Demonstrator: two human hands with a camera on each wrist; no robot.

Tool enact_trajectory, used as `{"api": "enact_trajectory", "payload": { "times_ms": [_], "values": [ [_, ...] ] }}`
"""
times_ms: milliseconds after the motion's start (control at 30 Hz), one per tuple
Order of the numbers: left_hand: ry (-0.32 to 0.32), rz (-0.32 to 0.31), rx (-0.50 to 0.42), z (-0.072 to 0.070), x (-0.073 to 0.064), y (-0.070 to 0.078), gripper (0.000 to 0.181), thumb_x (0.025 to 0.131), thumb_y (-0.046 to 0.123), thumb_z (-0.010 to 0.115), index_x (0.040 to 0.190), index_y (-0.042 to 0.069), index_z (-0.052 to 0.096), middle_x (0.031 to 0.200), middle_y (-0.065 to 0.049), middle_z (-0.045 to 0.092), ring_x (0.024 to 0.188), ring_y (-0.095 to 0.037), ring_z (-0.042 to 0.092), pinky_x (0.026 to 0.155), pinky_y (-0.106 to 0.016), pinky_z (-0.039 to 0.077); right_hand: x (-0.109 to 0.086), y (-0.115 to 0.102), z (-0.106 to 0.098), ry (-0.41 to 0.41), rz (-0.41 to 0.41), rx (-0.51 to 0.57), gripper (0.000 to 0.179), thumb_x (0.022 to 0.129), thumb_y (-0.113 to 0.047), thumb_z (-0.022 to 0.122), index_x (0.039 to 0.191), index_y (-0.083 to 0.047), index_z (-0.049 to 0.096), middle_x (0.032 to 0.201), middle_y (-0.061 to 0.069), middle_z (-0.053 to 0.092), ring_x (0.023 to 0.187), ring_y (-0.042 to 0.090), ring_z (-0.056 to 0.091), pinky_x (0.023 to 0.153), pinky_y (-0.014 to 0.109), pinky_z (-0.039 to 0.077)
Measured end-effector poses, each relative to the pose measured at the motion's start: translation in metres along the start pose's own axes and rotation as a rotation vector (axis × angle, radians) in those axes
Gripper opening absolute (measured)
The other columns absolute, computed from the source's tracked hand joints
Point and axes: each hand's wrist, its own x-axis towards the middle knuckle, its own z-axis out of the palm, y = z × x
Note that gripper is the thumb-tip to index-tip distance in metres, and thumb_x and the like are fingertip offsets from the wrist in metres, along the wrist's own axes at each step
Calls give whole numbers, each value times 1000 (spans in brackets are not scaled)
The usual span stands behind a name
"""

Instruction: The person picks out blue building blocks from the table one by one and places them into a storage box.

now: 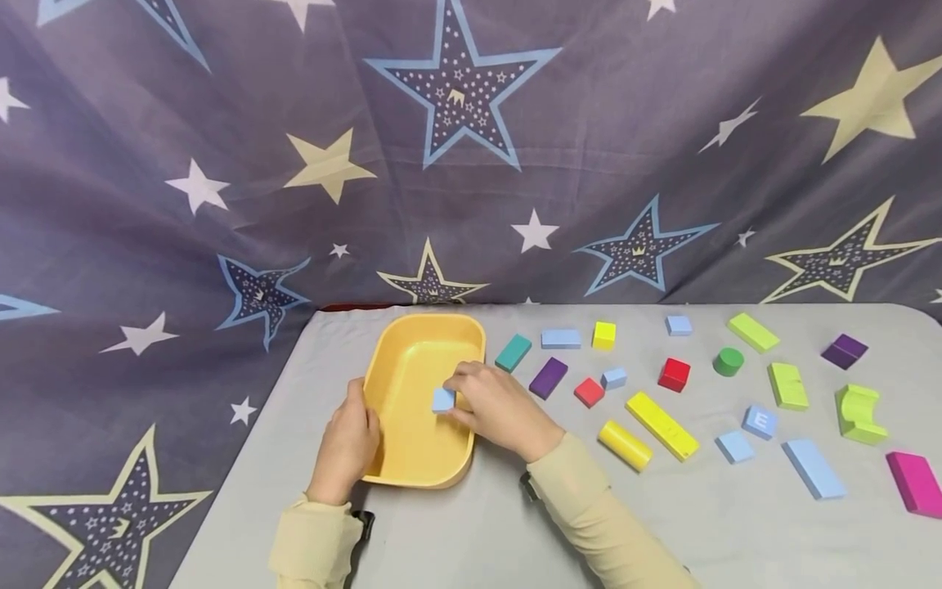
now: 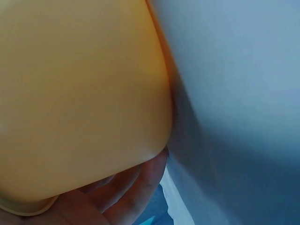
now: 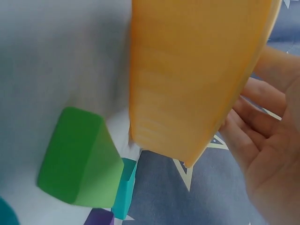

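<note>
A yellow plastic tray (image 1: 412, 442) stands at the left end of the table. My left hand (image 1: 346, 438) grips its left rim, thumb over the edge; in the left wrist view the fingers (image 2: 136, 192) lie against the outer wall. My right hand (image 1: 504, 405) reaches over the right rim and pinches a small light blue block (image 1: 443, 400) above the tray's floor. In the right wrist view that hand's fingers (image 3: 253, 117) bend over the rim, hiding the block. A green block (image 3: 77, 159) sits just outside the tray there.
Right of the tray lie a teal block (image 1: 513, 352), a purple block (image 1: 548, 378), a red block (image 1: 589, 392), a yellow cylinder (image 1: 625, 446) and a long yellow block (image 1: 662, 426). Several more coloured blocks spread farther right. A star-patterned cloth (image 1: 456, 204) hangs behind the table.
</note>
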Motion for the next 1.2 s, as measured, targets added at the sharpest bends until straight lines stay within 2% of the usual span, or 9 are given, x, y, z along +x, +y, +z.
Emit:
{"api": "enact_trajectory", "payload": {
  "times_ms": [367, 733, 867, 1200],
  "values": [
    [-1, 2, -1, 1, 1, 0, 42, 101, 5, 42, 142, -5, 36, 113, -34, 63, 93, -47, 66, 76, -57, 51, 0, -3, 4, -13, 20, -51, 13, 88, -24, 75, 91, -11, 73, 89, 0, 64, 84, 15, 59, 77, 32, 50],
    [-9, -20, 13, 1, 0, -1, 42, 102, 7, 40, 142, -4, 35, 116, -33, 63, 98, -48, 64, 80, -58, 49, 3, -13, 12, -50, 60, -152, 25, 85, -36, 78, 95, -13, 77, 90, -1, 69, 83, 16, 56, 77, 28, 50],
    [-3, -26, 11, -1, -1, -1, 42, 102, 6, 40, 142, -4, 35, 114, -34, 63, 97, -48, 65, 79, -59, 49, 5, -15, 14, -44, 58, -187, 25, 85, -38, 78, 91, -14, 77, 86, -2, 68, 79, 15, 54, 74, 27, 47],
    [-21, -28, -1, 0, 0, 1, 42, 102, 6, 40, 143, -4, 34, 115, -34, 63, 98, -48, 65, 79, -58, 50, 6, -15, 16, -62, 70, -189, 25, 83, -40, 79, 85, -15, 76, 81, -3, 68, 75, 15, 50, 74, 27, 44]
  ]
}}
